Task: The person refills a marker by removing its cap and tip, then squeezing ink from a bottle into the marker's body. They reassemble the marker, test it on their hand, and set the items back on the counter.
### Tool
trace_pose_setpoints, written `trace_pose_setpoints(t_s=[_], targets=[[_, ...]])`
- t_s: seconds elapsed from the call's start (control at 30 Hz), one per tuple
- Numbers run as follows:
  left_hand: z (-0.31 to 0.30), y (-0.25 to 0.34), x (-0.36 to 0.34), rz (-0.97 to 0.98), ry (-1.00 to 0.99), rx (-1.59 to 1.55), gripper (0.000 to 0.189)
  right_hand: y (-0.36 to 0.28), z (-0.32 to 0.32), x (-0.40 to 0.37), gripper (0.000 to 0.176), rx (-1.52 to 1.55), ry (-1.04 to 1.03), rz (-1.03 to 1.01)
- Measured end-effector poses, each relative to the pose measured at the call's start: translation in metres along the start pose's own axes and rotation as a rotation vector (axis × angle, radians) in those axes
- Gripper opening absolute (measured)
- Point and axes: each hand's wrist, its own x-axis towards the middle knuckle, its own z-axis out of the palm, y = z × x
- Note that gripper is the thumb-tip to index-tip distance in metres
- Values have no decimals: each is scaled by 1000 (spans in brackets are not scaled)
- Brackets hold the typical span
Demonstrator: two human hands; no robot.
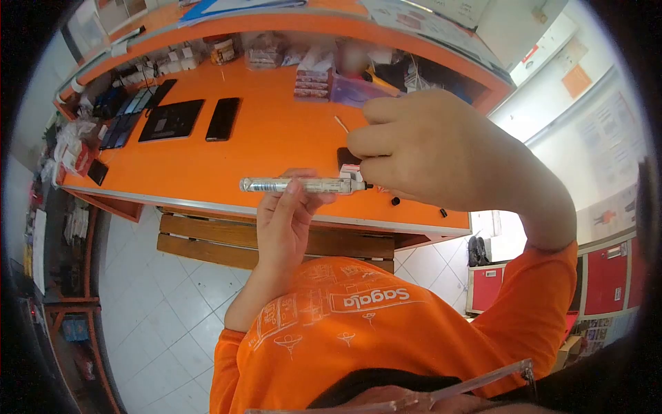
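A clear, pen-like tube [303, 185] with a barcode label and a dark tip at its right end lies level above the orange table's front edge. My left hand [286, 210] is closed round its middle, thumb on top. My right hand [420, 148] is closed just right of the dark tip, fingers curled; what it holds, if anything, is hidden. Beneath my right hand, a small black cap [395, 201] and another small black piece [443, 213] lie on the table. A white stick [341, 124] lies left of my right hand's fingers.
On the orange table [269, 152] are a black phone [223, 119], a dark flat device [171, 121], several phones at the left, stacked small boxes [312, 84] and a purple tray [355, 90]. A shelf overhangs the back. A wooden bench [207, 241] stands below the front edge.
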Motion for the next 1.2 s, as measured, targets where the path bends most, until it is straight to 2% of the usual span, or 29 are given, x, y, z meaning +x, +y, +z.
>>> trace_pose_setpoints(t_s=[0.4,0.63,0.73,0.8,0.93,1.2], targets=[[1,4,0,-8,12,4,23,0,-1,3,8,20,-59,24],[4,3,0,-21,73,40,29,-2,4,4,6,7,-8,30],[-1,3,0,-16,27,-4,22,-3,2,6,6,10,-47,32],[0,5,0,-21,18,5,22,-4,3,6,6,48,25,32],[1,4,0,-17,14,-10,22,-6,2,8,7,32,-27,43],[-1,4,-1,-17,22,-22,23,-3,10,7,7,19,127,2]])
